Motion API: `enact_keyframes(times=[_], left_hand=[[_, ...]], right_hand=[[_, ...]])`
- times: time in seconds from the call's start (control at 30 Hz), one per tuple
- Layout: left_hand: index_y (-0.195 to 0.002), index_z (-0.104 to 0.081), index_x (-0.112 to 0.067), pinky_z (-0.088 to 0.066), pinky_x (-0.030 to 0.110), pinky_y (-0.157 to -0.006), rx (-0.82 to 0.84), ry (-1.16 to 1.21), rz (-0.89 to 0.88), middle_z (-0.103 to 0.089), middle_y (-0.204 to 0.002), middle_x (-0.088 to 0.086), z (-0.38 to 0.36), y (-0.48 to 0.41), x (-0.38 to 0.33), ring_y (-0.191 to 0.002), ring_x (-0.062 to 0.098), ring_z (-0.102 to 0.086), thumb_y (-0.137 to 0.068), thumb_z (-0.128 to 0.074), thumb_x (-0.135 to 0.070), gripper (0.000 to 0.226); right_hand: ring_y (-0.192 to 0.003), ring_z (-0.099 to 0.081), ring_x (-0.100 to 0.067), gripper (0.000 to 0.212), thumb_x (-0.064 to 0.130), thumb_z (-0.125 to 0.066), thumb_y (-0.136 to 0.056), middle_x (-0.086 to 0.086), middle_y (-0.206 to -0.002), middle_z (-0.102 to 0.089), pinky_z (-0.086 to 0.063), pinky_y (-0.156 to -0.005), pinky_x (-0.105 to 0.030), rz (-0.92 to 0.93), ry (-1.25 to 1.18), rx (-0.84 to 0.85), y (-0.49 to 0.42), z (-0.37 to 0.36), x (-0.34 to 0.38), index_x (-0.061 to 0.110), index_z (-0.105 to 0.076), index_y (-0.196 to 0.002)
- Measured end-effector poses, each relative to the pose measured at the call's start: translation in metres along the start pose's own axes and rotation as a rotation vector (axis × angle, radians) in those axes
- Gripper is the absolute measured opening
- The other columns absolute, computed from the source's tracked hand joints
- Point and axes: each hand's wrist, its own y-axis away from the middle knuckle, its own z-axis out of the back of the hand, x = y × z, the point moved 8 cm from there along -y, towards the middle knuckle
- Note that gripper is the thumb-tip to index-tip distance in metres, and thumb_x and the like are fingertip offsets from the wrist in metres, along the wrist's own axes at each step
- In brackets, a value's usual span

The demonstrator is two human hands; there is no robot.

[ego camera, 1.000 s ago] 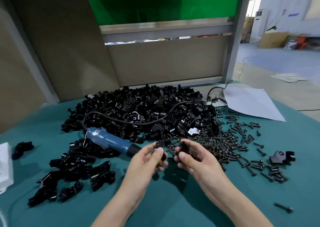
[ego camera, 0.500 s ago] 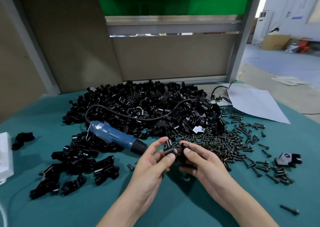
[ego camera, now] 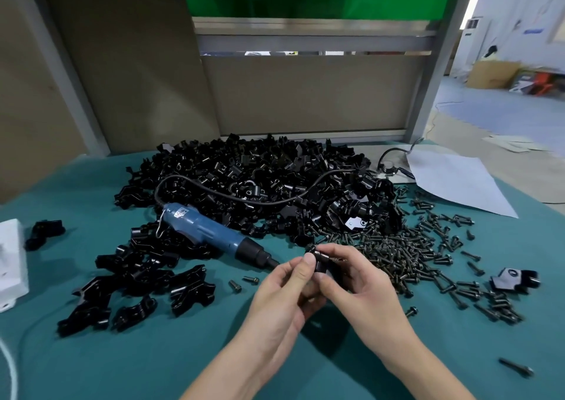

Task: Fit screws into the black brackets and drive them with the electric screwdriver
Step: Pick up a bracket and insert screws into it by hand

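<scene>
- Both hands, left (ego camera: 282,289) and right (ego camera: 357,283), pinch one bracket (ego camera: 320,261) together above the worktop (ego camera: 183,353).
- Screwdriver (ego camera: 211,237) lies just left; screws (ego camera: 412,256) scattered right.

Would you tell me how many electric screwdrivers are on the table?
1: the blue electric screwdriver lies against the bracket pile, left of centre; the pile could hide another.

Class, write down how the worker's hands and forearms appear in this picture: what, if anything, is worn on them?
The left hand and right hand are bare, with no gloves and no rings that show. The forearms are also uncovered right to the picture's lower edge: no sleeves, watch, bracelet or markings are visible.
</scene>
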Motion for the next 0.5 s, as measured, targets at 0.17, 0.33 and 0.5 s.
enact_keyframes(times=[0.17, 0.33, 0.5], left_hand=[[-0.109, -0.061, -0.002, -0.059, 0.033, -0.082, 0.035, -0.012, 0.032, -0.071, -0.087, 0.011, -0.004, 0.0, 0.007, -0.081, 0.018, -0.068, -0.087, -0.067, -0.035, 0.04], [-0.121, -0.061, 0.005, -0.059, 0.032, -0.078, 0.057, -0.007, 0.088, -0.069, -0.096, 0.017, -0.007, 0.003, 0.01, -0.087, 0.023, -0.067, -0.089, -0.067, -0.04, 0.055], [-0.129, -0.054, 0.009, -0.057, 0.03, -0.072, 0.084, -0.001, 0.11, -0.065, -0.097, 0.017, -0.007, 0.004, 0.011, -0.081, 0.021, -0.066, -0.088, -0.068, -0.039, 0.065]], right_hand=[[-0.118, -0.064, -0.008, 0.05, 0.012, -0.076, -0.091, 0.016, -0.118, -0.07, -0.046, -0.095, -0.012, 0.106, 0.077, -0.008, 0.003, 0.001, 0.01, 0.053, -0.066, -0.117], [-0.114, -0.066, -0.007, 0.036, 0.033, -0.072, -0.087, 0.016, -0.116, -0.07, -0.047, -0.091, -0.011, 0.152, 0.071, -0.03, 0.004, 0.002, 0.019, 0.05, -0.067, -0.118], [-0.116, -0.065, -0.01, 0.033, 0.037, -0.071, -0.086, 0.015, -0.115, -0.07, -0.048, -0.093, -0.014, 0.154, 0.093, -0.009, 0.004, 0.004, 0.021, 0.048, -0.067, -0.117]])
